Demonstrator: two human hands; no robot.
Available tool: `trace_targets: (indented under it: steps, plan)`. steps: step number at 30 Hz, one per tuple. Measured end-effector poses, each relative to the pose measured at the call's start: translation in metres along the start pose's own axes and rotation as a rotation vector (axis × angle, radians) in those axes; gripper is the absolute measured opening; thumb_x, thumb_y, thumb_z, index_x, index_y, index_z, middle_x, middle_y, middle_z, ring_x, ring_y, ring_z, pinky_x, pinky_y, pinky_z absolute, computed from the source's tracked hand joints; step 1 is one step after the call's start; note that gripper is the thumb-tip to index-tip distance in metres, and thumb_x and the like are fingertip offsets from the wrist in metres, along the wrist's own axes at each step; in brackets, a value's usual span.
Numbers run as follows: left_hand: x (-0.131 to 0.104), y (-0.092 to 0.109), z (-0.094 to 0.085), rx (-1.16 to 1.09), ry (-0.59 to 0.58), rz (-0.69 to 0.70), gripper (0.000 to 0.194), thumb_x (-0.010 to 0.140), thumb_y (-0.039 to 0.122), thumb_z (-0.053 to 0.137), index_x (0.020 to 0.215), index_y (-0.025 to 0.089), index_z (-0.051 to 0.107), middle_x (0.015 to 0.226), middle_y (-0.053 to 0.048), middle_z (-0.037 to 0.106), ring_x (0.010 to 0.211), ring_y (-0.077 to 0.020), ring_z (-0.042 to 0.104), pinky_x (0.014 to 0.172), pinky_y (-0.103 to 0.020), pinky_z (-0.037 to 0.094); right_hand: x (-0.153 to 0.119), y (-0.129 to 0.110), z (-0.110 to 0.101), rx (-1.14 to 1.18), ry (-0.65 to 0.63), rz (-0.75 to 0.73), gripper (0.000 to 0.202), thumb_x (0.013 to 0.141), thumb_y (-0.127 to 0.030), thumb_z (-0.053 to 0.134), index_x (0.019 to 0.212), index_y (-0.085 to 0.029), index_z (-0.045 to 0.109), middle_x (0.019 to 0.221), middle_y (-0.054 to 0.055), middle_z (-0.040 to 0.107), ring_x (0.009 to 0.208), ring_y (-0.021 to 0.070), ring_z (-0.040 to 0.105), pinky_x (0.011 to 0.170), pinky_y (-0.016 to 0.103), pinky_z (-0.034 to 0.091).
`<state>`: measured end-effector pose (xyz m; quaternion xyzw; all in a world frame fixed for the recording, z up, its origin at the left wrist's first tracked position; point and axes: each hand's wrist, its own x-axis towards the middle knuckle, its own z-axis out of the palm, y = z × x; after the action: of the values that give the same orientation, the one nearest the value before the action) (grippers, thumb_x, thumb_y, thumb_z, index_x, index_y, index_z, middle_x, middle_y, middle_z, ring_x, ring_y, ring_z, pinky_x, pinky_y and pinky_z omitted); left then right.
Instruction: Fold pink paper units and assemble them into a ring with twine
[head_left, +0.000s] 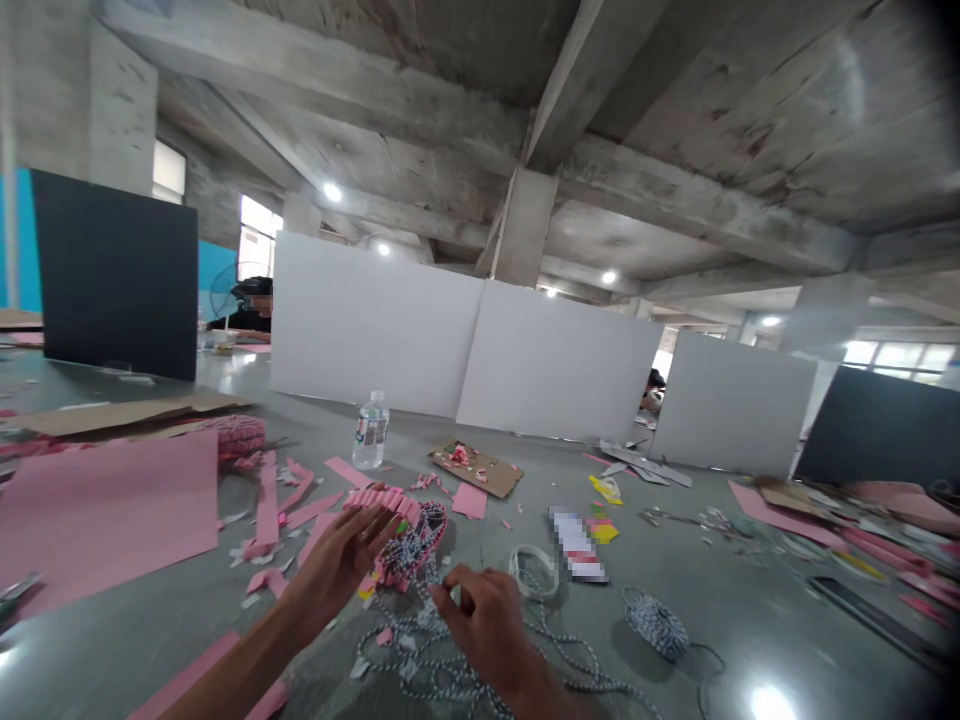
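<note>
A pink piece (390, 503) with a ribbed, folded edge lies near the table's middle, joined to or touching a bundle of black-and-white cord (415, 545) with a pink rim. My left hand (346, 550) rests against the ribbed piece, its fingers stretched out over it. Just right of the bundle is my right hand (480, 615), thumb and fingers curled together; anything between them is too small to make out. Loose patterned cord (442, 680) trails below and around my right hand. A ring of white tape (534, 572) lies beyond that hand.
A plastic bottle (371, 432) stands behind the hands. Cardboard (487, 472) with pink scraps lies behind them. A large pink sheet (120, 520) covers the left side. A cord ball (655, 624) and a phone (874, 615) are at right. White panels (375, 325) stand behind; people sit beyond.
</note>
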<state>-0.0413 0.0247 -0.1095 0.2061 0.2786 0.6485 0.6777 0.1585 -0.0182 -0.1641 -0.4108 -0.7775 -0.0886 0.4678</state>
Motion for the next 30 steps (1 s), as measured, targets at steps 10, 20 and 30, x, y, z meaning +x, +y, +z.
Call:
trace_targets:
  steps: [10, 20, 30]
  plan:
    - [-0.011, -0.019, -0.003, 0.306, -0.345, -0.069, 0.023, 0.065, 0.018, 0.089, 0.084, 0.016, 0.076, 0.084, -0.005, 0.077, 0.080, -0.0190, 0.073, 0.077, -0.025, 0.061, 0.008, -0.015, -0.004, 0.333, 0.066, 0.121, 0.017, 0.095, -0.027, 0.060, 0.111, -0.025, 0.064, 0.096, 0.009, 0.066, 0.074, 0.0217, 0.069, 0.051, 0.024, 0.059]
    - [-0.008, -0.026, -0.018, 1.339, -0.624, 0.666, 0.010, 0.082, 0.034, 0.075, 0.084, 0.027, 0.082, 0.074, -0.005, 0.073, 0.066, -0.0174, 0.064, 0.062, -0.021, 0.048, 0.000, 0.021, 0.021, 0.638, 0.132, 0.363, 0.008, 0.093, -0.021, 0.059, 0.094, -0.023, 0.067, 0.081, 0.008, 0.073, 0.070, 0.0274, 0.072, 0.059, 0.037, 0.062]
    - [-0.005, -0.037, -0.033, 1.616, -0.723, 1.156, 0.017, 0.081, 0.023, 0.078, 0.093, 0.023, 0.067, 0.085, -0.002, 0.071, 0.078, -0.0201, 0.067, 0.068, -0.026, 0.050, 0.003, 0.022, 0.015, 0.821, 0.057, 0.635, 0.013, 0.087, -0.043, 0.067, 0.089, -0.031, 0.072, 0.084, 0.009, 0.074, 0.074, 0.0293, 0.071, 0.061, 0.041, 0.058]
